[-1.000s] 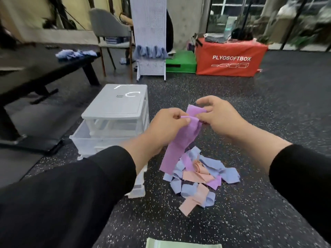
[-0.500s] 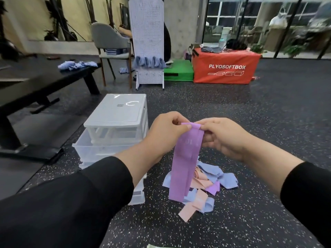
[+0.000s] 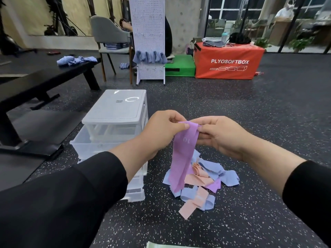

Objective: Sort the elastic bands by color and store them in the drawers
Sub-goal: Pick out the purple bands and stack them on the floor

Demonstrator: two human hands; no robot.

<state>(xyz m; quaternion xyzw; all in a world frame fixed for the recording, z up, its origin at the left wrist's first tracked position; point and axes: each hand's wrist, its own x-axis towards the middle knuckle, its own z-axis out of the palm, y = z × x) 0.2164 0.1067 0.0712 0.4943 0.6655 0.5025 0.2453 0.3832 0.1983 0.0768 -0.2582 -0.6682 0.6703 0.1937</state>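
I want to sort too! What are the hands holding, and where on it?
Both hands, left hand and right hand, pinch the top edge of one purple elastic band. The rest of it hangs down over the pile of bands.

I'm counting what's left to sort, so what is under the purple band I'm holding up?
Below the hanging purple band lies the pile on the floor: blue, peach and one more purple band. The hanging band covers the pile's left part, so any bands there are hidden.

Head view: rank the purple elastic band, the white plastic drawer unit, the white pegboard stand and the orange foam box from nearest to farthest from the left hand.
1. Purple elastic band, pinched by the left hand
2. White plastic drawer unit, just to its left
3. White pegboard stand, far behind
4. Orange foam box, far behind on the right; too close to call against the stand
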